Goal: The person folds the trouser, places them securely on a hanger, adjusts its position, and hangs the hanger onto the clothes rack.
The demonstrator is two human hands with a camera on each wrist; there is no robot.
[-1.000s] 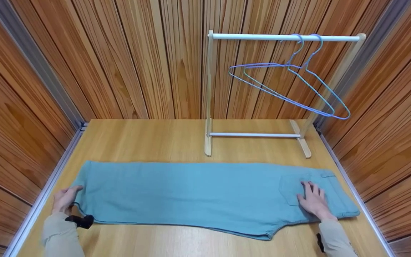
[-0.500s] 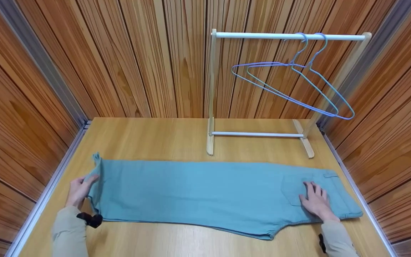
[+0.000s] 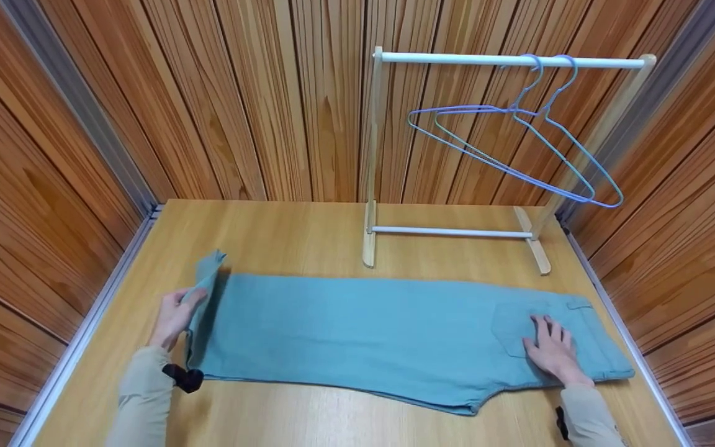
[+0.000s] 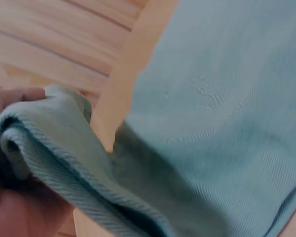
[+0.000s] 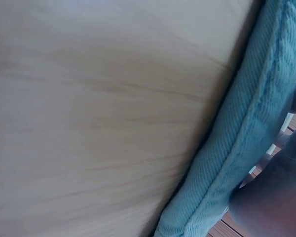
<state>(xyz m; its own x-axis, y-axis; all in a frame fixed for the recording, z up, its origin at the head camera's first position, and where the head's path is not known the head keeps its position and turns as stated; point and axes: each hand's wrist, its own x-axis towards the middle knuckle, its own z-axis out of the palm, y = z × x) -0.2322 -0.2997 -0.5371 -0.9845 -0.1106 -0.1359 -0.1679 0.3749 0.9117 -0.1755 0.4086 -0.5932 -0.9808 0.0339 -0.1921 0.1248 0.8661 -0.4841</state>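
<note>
A pair of blue-green trousers (image 3: 345,329), folded lengthwise, lies across the table with the leg ends at the left and the waist at the right. My left hand (image 3: 175,313) grips the leg ends between thumb and fingers and holds them raised off the table. In the left wrist view, the layered hems (image 4: 64,153) curl within that hand (image 4: 19,207), and the lifted cloth shades the leg beside it. My right hand (image 3: 552,349) rests with spread fingers on the back pocket area near the waist. The right wrist view shows the trousers' seamed edge (image 5: 237,133) beside this hand (image 5: 276,192).
Behind the trousers stands a wooden rack (image 3: 371,155) with a white top rail (image 3: 457,59). Two wire hangers (image 3: 512,171) hang from it at the right. Wood-panelled walls (image 3: 270,112) enclose the table (image 3: 289,239) at the back and both sides.
My left hand has lifted the leg ends and carried them rightward, so the cloth's left end now stands up. The right hand has stayed on the pocket area. The head view has shifted slightly.
</note>
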